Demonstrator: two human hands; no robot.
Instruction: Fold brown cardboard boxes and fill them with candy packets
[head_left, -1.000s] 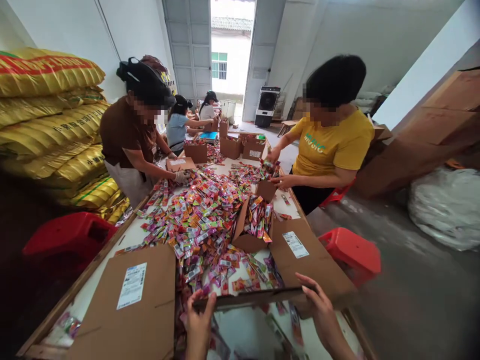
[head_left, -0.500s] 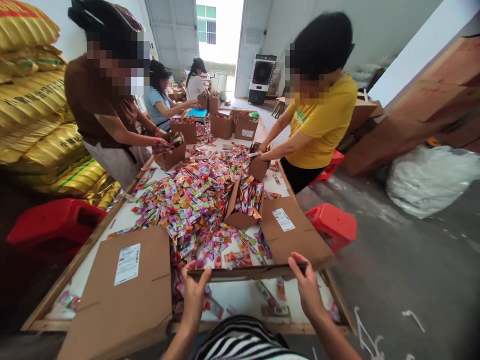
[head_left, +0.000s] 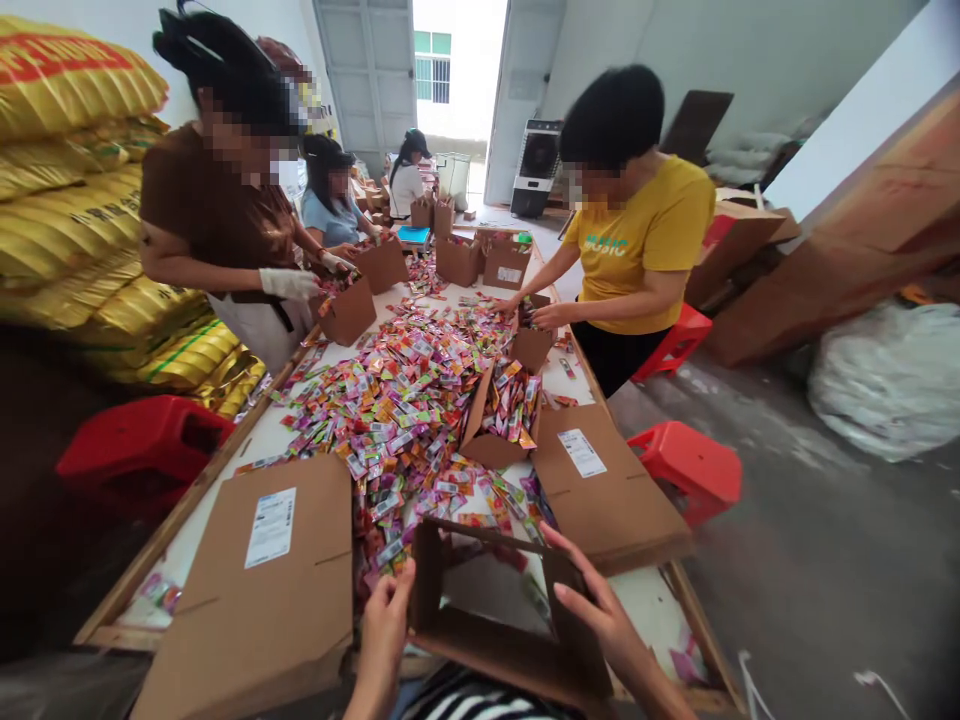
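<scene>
Both the left hand point(head_left: 386, 625) and the right hand point(head_left: 600, 615) gripped an open-ended cardboard box point(head_left: 499, 610) by its sides; colourful sachets point(head_left: 405, 410) lay heaped just beyond the fingertips.

Near edge: the open cardboard box point(head_left: 495, 640) fills the gap between the left hand point(head_left: 386, 625) and the right hand point(head_left: 600, 620).
Left flank: a flat carton point(head_left: 262, 590) covers the worktop point(head_left: 652, 600) beside the left hand.
Right flank: a second flat carton point(head_left: 607, 490) lies just past the right fingers point(head_left: 559, 545); bare worktop shows near it.
Ahead: a sachet heap point(head_left: 397, 410) and a filled box point(head_left: 502, 425) block the middle (no clear lane).
Floor, right: a red stool point(head_left: 694, 470) stands close to the worktop.
</scene>
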